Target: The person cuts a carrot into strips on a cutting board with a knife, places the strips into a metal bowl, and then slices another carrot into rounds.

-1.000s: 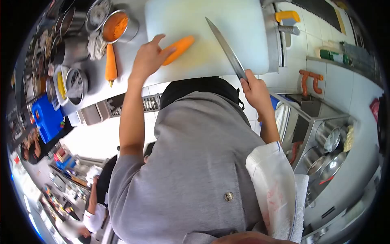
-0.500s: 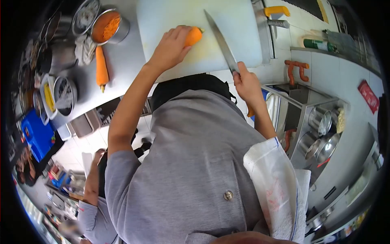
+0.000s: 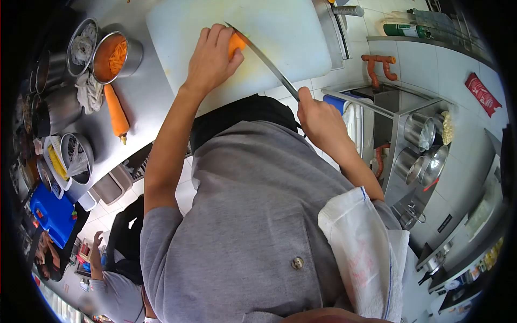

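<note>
My left hand (image 3: 210,59) is closed over a carrot (image 3: 236,45) on the white cutting board (image 3: 291,32), with only the carrot's right end showing past the fingers. In my right hand (image 3: 322,116) is the handle of a long kitchen knife (image 3: 272,69). The blade slants up and left over the board, its front part right at the exposed end of the carrot. Left of the board, a whole carrot (image 3: 116,114) lies on the steel table (image 3: 141,97). Above it stands a metal pot (image 3: 134,59) with cut carrot strips (image 3: 117,57) inside.
Beside the pot are a metal bowl (image 3: 92,32) and a crumpled cloth (image 3: 89,92). Another bowl (image 3: 86,161) sits near the table edge. A blue board (image 3: 54,212) and another person (image 3: 116,293) are at the lower left. Several pots (image 3: 420,129) stand on a rack at right.
The knife has moved left from the open board to the carrot's end, its blade now slanting more. My view has shifted, so the surroundings sit differently. My left hand still holds the carrot.
</note>
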{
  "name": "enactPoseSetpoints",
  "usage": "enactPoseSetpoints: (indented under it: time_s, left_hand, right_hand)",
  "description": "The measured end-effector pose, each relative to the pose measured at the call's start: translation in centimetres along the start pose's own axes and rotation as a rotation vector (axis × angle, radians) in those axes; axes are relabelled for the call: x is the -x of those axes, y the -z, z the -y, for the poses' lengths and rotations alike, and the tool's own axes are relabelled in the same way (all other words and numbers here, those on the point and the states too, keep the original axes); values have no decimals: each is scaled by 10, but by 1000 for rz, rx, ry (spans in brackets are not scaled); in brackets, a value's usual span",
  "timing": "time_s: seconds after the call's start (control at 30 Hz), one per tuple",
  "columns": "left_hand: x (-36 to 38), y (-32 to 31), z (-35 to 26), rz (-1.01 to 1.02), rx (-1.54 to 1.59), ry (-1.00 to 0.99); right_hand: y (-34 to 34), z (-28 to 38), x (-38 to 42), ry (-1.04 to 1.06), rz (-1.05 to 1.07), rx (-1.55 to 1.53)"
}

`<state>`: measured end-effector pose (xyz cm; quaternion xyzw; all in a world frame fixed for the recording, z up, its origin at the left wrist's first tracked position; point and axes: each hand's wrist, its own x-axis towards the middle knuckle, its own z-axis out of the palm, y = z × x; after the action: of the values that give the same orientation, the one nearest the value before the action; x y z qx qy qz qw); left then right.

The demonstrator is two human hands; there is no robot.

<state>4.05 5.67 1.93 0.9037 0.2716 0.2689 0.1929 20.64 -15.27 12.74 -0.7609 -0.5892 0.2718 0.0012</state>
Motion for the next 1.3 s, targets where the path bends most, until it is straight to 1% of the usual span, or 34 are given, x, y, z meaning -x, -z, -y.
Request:
enactPoseSetpoints:
  time_s: [0.13,0.2,0.33,0.4,0.5,0.6,0.73,0.83,0.93,1.0,1.1,1.13,1.2,1.23,1.3]
  left_hand:
    - [-1,-1,-2,10,-15,36]
    - [-1,-2,0,8,40,77]
    - [-1,-3,5,0,39,65]
    - [2,-3,5,-76,49,63]
    - [2,-3,5,-120,57,47]
    - [0,-3,9,-85,101,74]
    - [-2,-2,12,-89,127,74]
    - [-1,-3,11,-79,145,85]
    - [0,-3,13,-97,150,84]
    - [1,0,6,-72,192,86]
    - [0,0,5,-103,130,102]
    - [0,0,5,-102,125,75]
    - [-4,4,8,-66,198,142]
    - [-14,9,6,-60,189,114]
    - [-35,15,-2,31,111,110]
  right_hand:
    - [8,9,3,-12,1,76]
    - [11,10,2,-12,18,73]
    - [16,9,-7,6,68,36]
    - [17,11,-12,10,82,85]
    - [22,13,-18,18,96,71]
    - [21,10,-27,42,116,72]
    - [25,7,-41,46,132,75]
    - [18,4,-55,29,141,23]
    - [-18,-1,-88,63,106,-9]
    - [-38,2,-107,83,28,-17]
    - [-42,-1,-106,52,9,-95]
    - [-40,-3,-103,45,-17,-103]
    - [-35,-7,-91,32,-40,-223]
    - [-32,-12,-86,26,-66,-237]
    - [-27,-25,-68,-101,-184,-357]
